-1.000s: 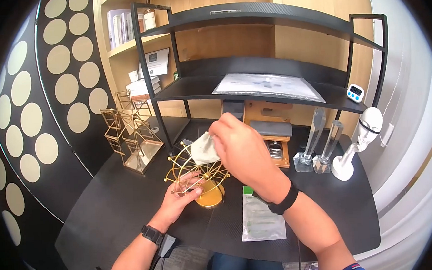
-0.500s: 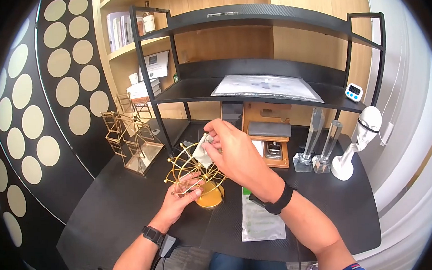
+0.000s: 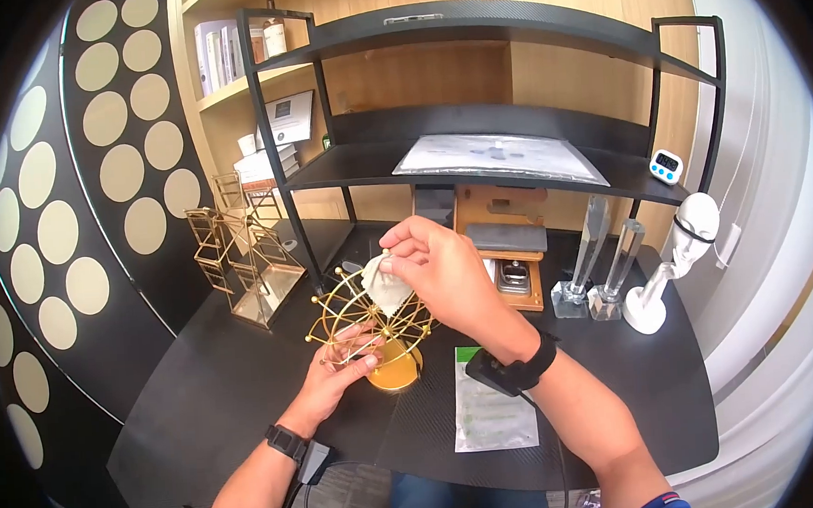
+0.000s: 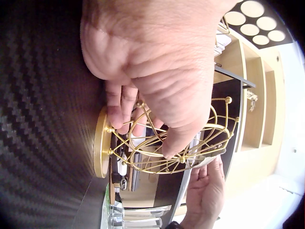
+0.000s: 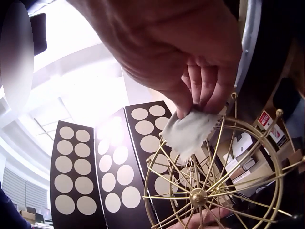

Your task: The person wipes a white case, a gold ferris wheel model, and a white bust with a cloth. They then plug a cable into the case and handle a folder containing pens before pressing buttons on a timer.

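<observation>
A gold wire wheel (image 3: 385, 332) on a round gold base (image 3: 395, 372) stands on the black table. My left hand (image 3: 332, 379) grips the lower left part of the wheel, its thumb across the wires in the left wrist view. With thumb and fingers, my right hand (image 3: 444, 275) pinches a pale grey cloth (image 3: 389, 292) at the wheel's upper rim. In the right wrist view the cloth (image 5: 188, 133) hangs over the rim, above the hub (image 5: 198, 196). The cloth hides part of the rim.
A plastic packet (image 3: 494, 404) lies right of the base. Behind are a wooden organizer (image 3: 506, 214) and a black shelf (image 3: 356, 167). Crystal pieces (image 3: 592, 253) and a white head figure (image 3: 648, 310) stand right, a gold geometric ornament (image 3: 266, 293) left.
The right hand has shifted slightly, and the cloth, bunched at the rim half a second ago, now hangs down in a point. The left hand keeps its grip on the wheel.
</observation>
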`<state>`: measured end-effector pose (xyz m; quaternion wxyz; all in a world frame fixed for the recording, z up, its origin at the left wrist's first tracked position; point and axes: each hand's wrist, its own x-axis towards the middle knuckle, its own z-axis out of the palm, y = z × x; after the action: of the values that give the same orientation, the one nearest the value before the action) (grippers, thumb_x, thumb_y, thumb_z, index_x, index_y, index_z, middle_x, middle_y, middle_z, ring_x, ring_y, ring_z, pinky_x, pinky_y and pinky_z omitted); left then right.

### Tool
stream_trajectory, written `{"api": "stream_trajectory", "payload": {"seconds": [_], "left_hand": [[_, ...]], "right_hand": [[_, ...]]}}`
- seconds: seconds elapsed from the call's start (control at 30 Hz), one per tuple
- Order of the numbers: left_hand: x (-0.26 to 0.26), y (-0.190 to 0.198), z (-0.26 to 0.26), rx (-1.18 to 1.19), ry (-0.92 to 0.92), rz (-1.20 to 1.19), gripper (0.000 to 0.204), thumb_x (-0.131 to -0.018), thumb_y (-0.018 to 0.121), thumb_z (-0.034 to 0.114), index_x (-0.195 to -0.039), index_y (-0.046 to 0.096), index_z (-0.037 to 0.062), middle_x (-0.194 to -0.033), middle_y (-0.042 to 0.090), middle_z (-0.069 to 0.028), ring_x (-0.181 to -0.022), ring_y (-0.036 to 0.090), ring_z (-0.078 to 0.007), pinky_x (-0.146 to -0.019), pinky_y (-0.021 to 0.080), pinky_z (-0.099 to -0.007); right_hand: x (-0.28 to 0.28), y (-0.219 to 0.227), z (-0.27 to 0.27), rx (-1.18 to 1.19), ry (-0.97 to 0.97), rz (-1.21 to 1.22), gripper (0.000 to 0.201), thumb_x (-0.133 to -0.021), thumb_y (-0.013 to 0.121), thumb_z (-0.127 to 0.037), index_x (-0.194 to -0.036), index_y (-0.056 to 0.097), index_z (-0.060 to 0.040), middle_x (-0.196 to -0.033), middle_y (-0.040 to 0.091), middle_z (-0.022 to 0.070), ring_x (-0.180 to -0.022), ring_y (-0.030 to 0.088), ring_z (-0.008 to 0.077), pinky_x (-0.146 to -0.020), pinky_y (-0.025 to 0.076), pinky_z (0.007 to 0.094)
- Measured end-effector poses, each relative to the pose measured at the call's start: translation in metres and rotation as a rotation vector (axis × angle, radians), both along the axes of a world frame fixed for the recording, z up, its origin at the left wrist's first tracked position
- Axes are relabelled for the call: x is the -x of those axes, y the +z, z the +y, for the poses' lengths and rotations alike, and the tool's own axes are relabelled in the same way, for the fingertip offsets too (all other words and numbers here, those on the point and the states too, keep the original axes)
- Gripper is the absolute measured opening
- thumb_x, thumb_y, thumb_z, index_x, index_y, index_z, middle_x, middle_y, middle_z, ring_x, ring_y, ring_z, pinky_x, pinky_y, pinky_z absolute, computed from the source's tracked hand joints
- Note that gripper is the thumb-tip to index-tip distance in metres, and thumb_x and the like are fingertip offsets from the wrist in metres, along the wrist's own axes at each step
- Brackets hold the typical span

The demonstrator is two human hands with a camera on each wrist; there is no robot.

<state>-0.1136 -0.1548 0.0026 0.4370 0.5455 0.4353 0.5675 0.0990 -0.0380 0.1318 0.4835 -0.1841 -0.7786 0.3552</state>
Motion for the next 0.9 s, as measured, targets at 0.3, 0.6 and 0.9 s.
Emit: {"api": "stream_trajectory", "payload": {"seconds": [0.3, 0.6, 0.9], "left_hand": [[-0.002, 0.003, -0.002, 0.023, 0.0, -0.065, 0.067, -0.1, 0.076, 0.015, -0.158, 0.045, -0.0004, -0.141, 0.068, -0.0139, -0.123, 0.068, -0.0219, -0.097, 0.055, -0.0332], [0.002, -0.005, 0.0, -0.01, 0.013, -0.007, 0.057, -0.107, 0.067, 0.025, -0.156, 0.047, 0.002, -0.144, 0.066, -0.0142, -0.127, 0.066, -0.0244, -0.097, 0.055, -0.0352], [-0.001, -0.005, 0.003, -0.044, 0.083, -0.08, 0.045, -0.111, 0.061, 0.022, -0.15, 0.054, 0.0008, -0.137, 0.069, -0.0104, -0.124, 0.066, -0.0185, -0.098, 0.055, -0.0334]], "right_hand": [[-0.009, 0.008, 0.0, -0.272, -0.173, 0.078, 0.017, -0.096, 0.061, 0.003, -0.112, 0.068, 0.0032, -0.099, 0.074, 0.0251, -0.091, 0.073, 0.044, -0.082, 0.058, 0.0476], [-0.008, 0.008, -0.008, -0.186, -0.014, -0.174, 0.027, -0.101, 0.057, 0.0, -0.126, 0.068, -0.0037, -0.1, 0.076, 0.0198, -0.088, 0.075, 0.0336, -0.08, 0.056, 0.043], [-0.015, 0.015, -0.008, -0.33, -0.093, -0.207, 0.024, -0.096, 0.058, 0.001, -0.113, 0.075, -0.0012, -0.092, 0.075, 0.0239, -0.087, 0.075, 0.0397, -0.077, 0.056, 0.0443]]}}
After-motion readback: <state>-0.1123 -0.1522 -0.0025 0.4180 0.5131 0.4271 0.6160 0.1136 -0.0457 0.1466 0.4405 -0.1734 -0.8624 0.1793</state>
